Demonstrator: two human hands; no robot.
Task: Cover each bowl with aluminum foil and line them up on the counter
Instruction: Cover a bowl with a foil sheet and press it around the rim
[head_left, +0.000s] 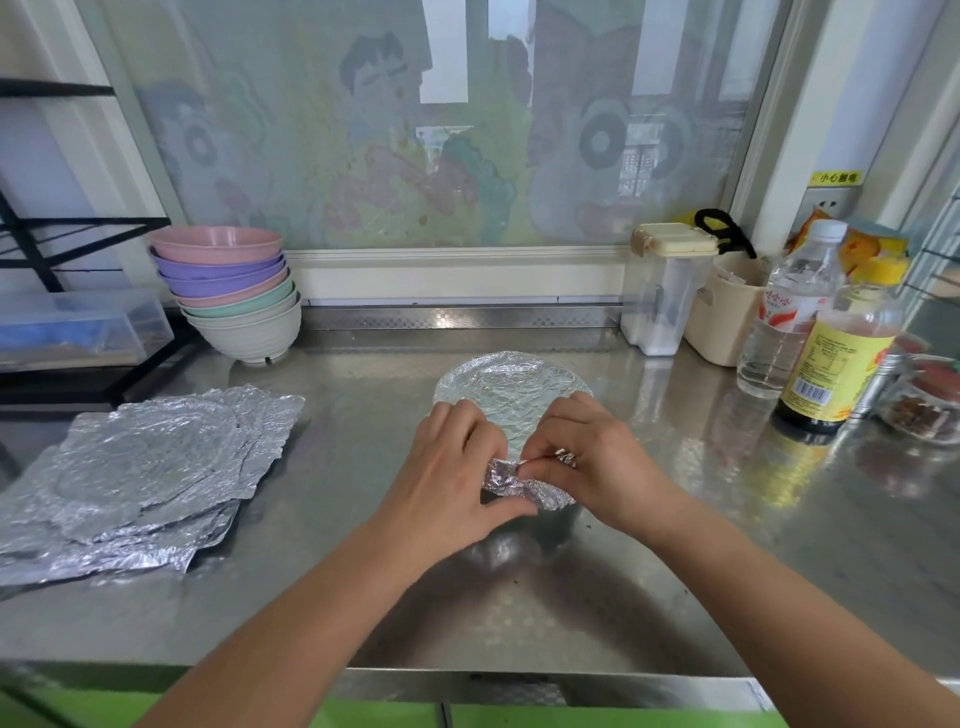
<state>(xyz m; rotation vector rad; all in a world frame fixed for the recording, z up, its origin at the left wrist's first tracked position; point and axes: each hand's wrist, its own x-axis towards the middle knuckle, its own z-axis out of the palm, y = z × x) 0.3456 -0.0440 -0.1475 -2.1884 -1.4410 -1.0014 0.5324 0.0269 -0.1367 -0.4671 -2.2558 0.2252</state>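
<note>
Left hand (457, 467), right hand (597, 460) on foil (511, 395)

Foil (511, 389), our left hand (452, 467) and right hand (602, 457) hide the bowl from us; the foil stack (140, 467) is cut off leftward.

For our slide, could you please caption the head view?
Left hand and right hand pinch the aluminum foil covering a bowl.

A: Counter (363, 597)?
B: Stainless steel, smooth, semi-gloss, reflective.
A: Foil cover (511, 389)?
B: Aluminium, bright, finely crinkled on top, crushed into folds at the near edge.
A: Foil sheets (140, 467)?
B: Same metal, wrinkled, round dents pressed in.
A: Stacked bowls (234, 291)?
B: Matt pastel, plastic-looking; bottom one ribbed.
A: Water bottle (789, 312)?
B: Clear glossy plastic.
A: Storage box (78, 322)?
B: Translucent plastic, smooth.
</note>
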